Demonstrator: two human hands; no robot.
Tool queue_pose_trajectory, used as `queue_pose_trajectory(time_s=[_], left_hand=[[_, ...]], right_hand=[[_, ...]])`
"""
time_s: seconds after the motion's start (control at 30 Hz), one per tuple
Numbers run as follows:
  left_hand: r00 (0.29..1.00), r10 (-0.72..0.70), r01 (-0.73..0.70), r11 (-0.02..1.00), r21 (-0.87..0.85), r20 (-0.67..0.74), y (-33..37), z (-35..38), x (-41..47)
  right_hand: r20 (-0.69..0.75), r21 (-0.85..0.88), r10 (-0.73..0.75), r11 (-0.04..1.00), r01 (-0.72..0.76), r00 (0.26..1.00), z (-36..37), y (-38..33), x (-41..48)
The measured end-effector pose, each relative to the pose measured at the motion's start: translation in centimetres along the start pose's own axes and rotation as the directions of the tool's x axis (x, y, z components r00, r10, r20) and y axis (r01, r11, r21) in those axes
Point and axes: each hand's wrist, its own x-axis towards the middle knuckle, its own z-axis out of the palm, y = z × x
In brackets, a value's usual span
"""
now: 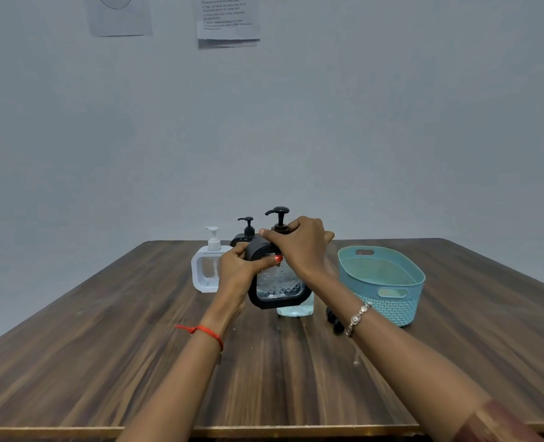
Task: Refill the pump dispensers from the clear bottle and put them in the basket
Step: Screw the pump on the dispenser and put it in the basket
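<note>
A black-framed pump dispenser [279, 287] with a clear patterned window is held just above the wooden table [136, 346] at its centre. My left hand [237, 266] grips its left shoulder. My right hand [302, 244] wraps the collar under its black pump head [278, 213]. Behind it stands a second black dispenser [246, 231], mostly hidden. A white dispenser [208, 269] stands to the left. The clear bottle [296, 309] shows only its base behind the held dispenser. The teal basket [388, 282] sits to the right and holds nothing.
A small black cap [333, 319] lies on the table between the clear bottle and the basket, partly behind my right wrist. Papers [227, 20] hang on the grey wall behind. The table's front edge runs along the bottom of the view.
</note>
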Motion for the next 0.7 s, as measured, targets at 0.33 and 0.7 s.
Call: queue_pose_trajectory(time_s=[0.33,0.7], left_hand=[[1.0,0.01,-0.01,1.0,-0.021,0.013,-0.5,2.4,0.1],[0.982,0.022,-0.014,0.999,-0.042,0.186,-0.7,8.7,1.4]], right_hand=[[0.167,0.099,-0.001,0.995,-0.016,0.986,-3.6,1.6,1.1],[0.514,0.17,0.109,0.959,-0.225,0.851,-13.8,7.3,5.3]])
